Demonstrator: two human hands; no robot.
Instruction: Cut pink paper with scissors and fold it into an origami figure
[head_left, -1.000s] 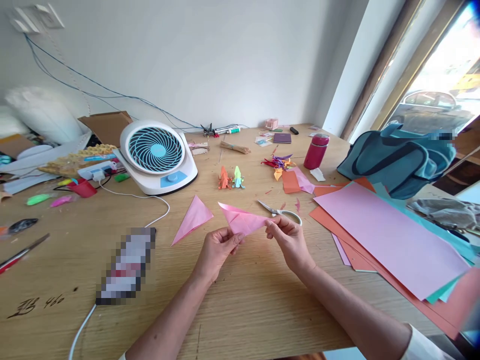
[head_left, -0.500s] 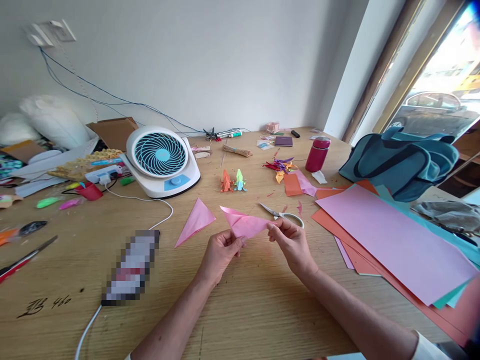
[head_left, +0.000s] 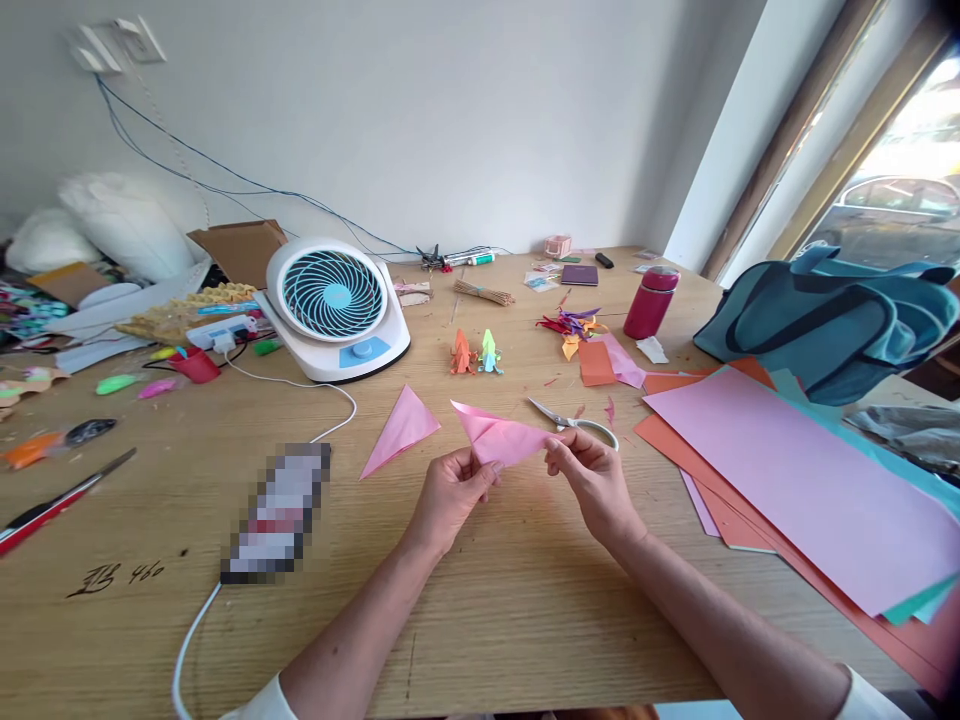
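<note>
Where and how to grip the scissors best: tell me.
Take the scissors by the white handle loop, probably from the right: the loop lies at the right end, while the blades point left and away. The right hand, pinching pink paper, hides part of the handle.

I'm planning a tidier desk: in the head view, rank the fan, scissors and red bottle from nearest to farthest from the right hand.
From the right hand:
1. Scissors, just beyond the fingers.
2. Red bottle, farther back, slightly right.
3. Fan, well over to the left.
</note>
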